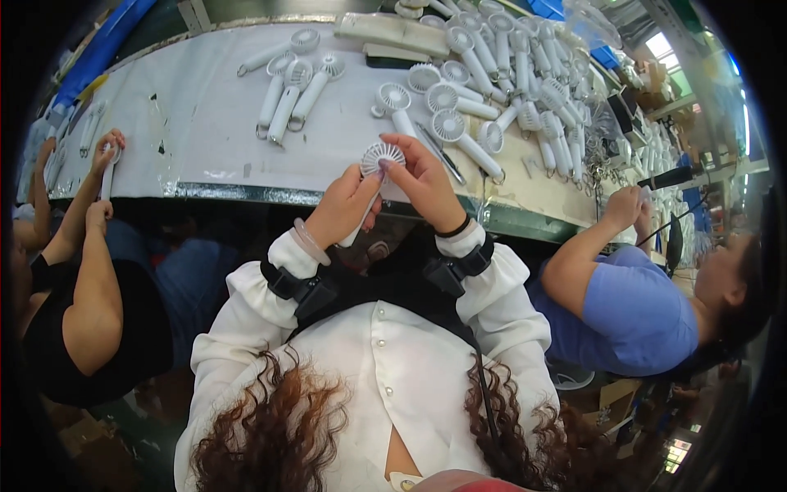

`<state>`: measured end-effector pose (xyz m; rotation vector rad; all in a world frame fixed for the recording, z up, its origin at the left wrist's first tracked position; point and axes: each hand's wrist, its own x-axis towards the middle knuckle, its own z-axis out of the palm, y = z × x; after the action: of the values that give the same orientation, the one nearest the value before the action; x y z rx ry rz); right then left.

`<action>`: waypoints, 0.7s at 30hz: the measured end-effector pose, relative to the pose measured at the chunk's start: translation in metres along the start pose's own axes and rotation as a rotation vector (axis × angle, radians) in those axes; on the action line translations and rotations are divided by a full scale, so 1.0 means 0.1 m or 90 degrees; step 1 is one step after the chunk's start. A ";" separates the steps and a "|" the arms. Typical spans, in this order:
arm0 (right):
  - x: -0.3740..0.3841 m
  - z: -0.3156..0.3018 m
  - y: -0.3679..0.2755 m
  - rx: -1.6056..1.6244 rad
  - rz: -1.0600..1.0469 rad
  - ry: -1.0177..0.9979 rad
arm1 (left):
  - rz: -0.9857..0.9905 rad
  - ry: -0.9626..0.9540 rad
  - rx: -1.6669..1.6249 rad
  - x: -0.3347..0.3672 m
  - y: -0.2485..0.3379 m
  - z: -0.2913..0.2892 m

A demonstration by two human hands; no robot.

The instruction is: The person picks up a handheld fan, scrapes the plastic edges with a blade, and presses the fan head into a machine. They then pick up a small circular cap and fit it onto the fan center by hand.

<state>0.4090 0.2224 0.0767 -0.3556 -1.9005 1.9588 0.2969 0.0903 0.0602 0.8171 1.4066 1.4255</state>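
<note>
left hand (351, 201): fingers curled closed around the handle of a white handheld fan (378, 155), held tilted at the near edge of the white-covered table (205, 123). right hand (422, 182): thumb on the fan's round grille, other fingers bent at its far rim, partly hidden. more white fans lie beyond, a small group (284, 113) left, a dense heap (480, 59) right.

Smooth plastic handheld fan (378, 153), smooth cloth blouse (344, 353), glossy table edge (246, 193), pearly blouse buttons (389, 390)
</note>
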 end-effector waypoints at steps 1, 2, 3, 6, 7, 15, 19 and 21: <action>-0.01 0.00 0.00 0.008 0.002 0.006 | -0.012 0.001 0.007 0.00 0.00 0.00; -0.01 0.00 0.02 0.002 -0.008 0.007 | -0.002 -0.001 0.011 0.01 0.01 0.00; -0.01 0.00 0.03 -0.009 -0.012 0.011 | -0.009 0.004 -0.008 0.01 0.03 0.01; 0.04 -0.02 -0.01 -0.033 -0.030 0.020 | -0.018 0.012 -0.041 0.05 0.09 0.00; 0.06 -0.02 -0.03 -0.022 -0.033 0.010 | -0.008 0.008 -0.040 0.06 0.10 -0.02; 0.17 -0.04 -0.17 -0.052 -0.069 -0.026 | 0.042 0.010 -0.056 0.03 0.19 -0.05; 0.34 -0.24 -0.39 -0.301 -0.119 0.034 | 0.047 0.031 -0.090 0.04 0.24 -0.18; 0.55 -0.47 -0.51 -0.511 -0.232 0.091 | 0.024 0.074 -0.135 0.04 0.25 -0.24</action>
<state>0.3860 0.2895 0.1295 -0.3136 -2.3710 0.8625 0.2693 0.0878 0.0816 0.6365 1.3032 1.6417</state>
